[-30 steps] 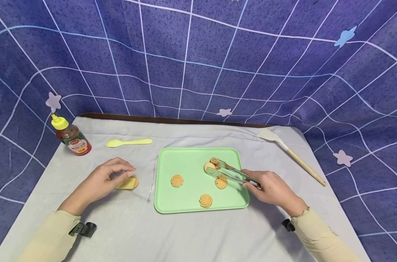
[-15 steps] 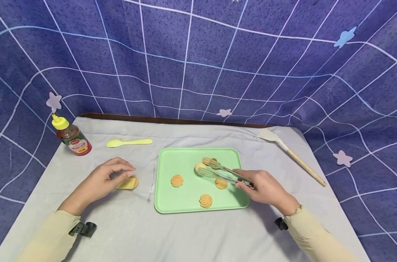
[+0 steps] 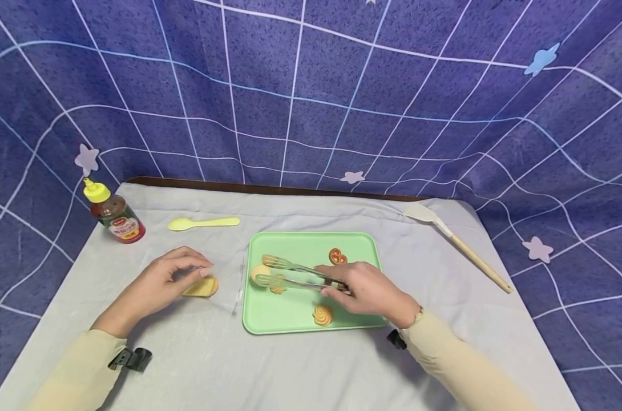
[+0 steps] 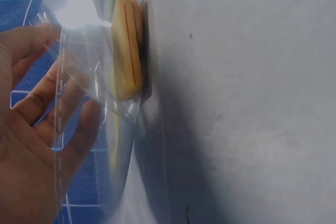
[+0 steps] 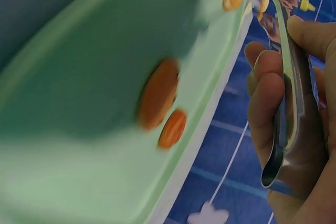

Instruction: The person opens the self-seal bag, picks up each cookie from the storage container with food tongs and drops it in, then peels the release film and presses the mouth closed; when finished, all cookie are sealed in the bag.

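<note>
My left hand [image 3: 162,282] holds a clear plastic bag [image 4: 97,77] by its mouth, left of the tray. Inside the bag lie yellow biscuits [image 4: 127,51]. My right hand [image 3: 372,291] grips metal tongs [image 3: 305,269] whose slotted ends reach over the left side of the green tray [image 3: 290,242]. A round pale cookie [image 3: 258,273] is between the tong ends. Below them, a swirl cookie [image 3: 277,290] is partly covered. Another swirl cookie [image 3: 322,315] lies near the tray's front edge, and a small pretzel [image 3: 336,256] at the back right. A brown round cookie [image 5: 159,95] shows in the right wrist view.
At the back left stands a sauce bottle [image 3: 118,217] with a yellow nozzle. A yellow spoon [image 3: 203,223] lies behind my left hand. A spatula [image 3: 460,242] with a wooden handle rests on the right. Blue curtain [image 3: 311,85] hangs behind the table.
My right hand has moved left across the tray, carrying the pale cookie in the tongs. The pretzel is now uncovered. My left hand and the bag have stayed in place.
</note>
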The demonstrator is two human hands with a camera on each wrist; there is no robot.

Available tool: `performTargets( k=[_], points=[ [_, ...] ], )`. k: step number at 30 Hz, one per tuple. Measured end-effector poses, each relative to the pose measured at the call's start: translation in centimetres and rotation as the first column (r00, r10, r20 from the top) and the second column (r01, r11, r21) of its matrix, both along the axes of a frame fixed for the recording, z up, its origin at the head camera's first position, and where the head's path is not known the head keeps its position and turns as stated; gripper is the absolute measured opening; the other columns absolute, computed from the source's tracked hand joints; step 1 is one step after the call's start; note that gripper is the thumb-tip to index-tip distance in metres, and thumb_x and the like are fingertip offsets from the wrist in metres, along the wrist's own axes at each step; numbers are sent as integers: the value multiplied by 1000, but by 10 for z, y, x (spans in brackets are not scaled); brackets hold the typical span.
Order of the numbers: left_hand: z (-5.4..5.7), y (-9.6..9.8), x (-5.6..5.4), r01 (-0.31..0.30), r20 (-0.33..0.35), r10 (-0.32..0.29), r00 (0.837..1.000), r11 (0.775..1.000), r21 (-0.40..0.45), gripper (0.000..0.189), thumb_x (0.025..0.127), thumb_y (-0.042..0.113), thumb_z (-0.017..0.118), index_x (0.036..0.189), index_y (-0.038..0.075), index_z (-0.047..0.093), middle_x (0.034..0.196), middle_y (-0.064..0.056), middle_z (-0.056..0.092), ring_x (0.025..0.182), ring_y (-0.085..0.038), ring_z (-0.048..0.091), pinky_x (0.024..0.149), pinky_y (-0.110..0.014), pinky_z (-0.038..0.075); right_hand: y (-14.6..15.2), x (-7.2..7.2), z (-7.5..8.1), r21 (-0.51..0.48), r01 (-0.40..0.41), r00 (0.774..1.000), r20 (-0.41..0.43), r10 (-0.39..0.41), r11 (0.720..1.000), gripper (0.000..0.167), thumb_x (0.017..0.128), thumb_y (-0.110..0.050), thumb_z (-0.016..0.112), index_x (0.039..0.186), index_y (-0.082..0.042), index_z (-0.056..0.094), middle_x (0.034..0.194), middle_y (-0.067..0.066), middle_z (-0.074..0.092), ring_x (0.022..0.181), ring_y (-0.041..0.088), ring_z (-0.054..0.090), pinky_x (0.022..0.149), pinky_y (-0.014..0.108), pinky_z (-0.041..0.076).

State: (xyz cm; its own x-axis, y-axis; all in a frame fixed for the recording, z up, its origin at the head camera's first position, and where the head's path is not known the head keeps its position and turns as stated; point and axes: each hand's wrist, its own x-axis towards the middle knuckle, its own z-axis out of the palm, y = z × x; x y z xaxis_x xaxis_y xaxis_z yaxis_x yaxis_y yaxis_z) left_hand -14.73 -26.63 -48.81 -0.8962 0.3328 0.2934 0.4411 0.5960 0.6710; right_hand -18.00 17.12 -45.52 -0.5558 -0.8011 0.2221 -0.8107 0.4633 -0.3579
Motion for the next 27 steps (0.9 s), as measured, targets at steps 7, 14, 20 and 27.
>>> performTargets(
  k=[7, 14, 20, 27],
  points=[
    [1, -2, 1, 0, -5, 0, 1000, 1000, -4, 10, 97, 14, 72, 105, 15, 78, 110, 12, 64, 106, -13, 59, 95, -14, 39, -42, -5, -2, 66, -78, 997, 21, 77, 995, 45, 103, -36, 62, 141, -11, 61, 118, -2, 71, 76, -3, 59, 77, 24, 53],
    [4, 0, 3, 6, -27, -6, 1000, 1000, 13, 10, 95, 11, 74, 103, 15, 78, 109, 11, 64, 106, -13, 59, 93, -14, 39, -67, -9, -6, 61, -124, 992, 27, 122, 990, 44, 103, -36, 62, 140, -12, 62, 123, -2, 70, 93, 3, 68, 82, 25, 55],
    [5, 0, 4, 2, -23, -2, 1000, 1000, 11, 11, 96, 12, 74, 104, 18, 78, 109, 11, 64, 106, -12, 59, 94, -13, 38, -81, -12, -6, 61, -138, 990, 42, 136, 988, 42, 103, -36, 61, 138, -14, 63, 121, -4, 71, 93, 2, 67, 80, 24, 54],
    [4, 0, 3, -19, -11, 19, 1000, 1000, -16, 10, 97, 16, 73, 105, 19, 78, 109, 12, 63, 107, -12, 58, 94, -15, 39, -93, -15, -5, 56, -151, 986, 84, 146, 987, 42, 102, -34, 63, 137, -12, 64, 121, -3, 71, 78, -4, 57, 77, 20, 51]
  ],
)
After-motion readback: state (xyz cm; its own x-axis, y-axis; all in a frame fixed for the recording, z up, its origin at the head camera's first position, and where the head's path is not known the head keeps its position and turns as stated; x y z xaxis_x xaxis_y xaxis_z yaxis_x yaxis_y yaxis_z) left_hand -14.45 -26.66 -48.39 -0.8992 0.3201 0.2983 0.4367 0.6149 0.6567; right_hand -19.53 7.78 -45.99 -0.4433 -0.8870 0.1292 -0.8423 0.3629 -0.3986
